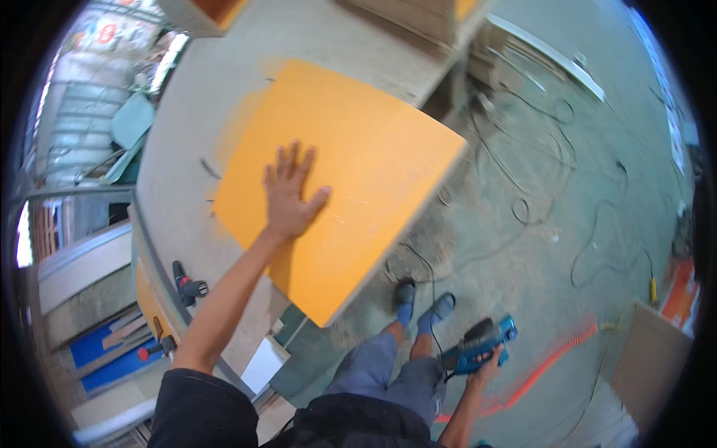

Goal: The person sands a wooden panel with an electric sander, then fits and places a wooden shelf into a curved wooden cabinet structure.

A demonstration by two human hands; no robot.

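My left hand (287, 201) lies flat with spread fingers on a yellow-orange board (358, 149). The board rests on a pale worktable (179, 149), and its right edge and near corner overhang the floor. White scuffs mark its face near my thumb. Down by my right thigh, my right hand (489, 367) is closed round the handle of a blue corded power tool (470, 355) with black parts. Its exact kind cannot be made out. The tool is apart from the board, and a dark cord runs from its rear past my legs.
Black cables (523, 209) loop over the dusty green floor to the right. A coiled red air hose (553, 366) stretches behind the tool. Two cordless drills (187, 284) sit left of my arm. Wooden boxes stand at the table's far side; stacked boards lie at left.
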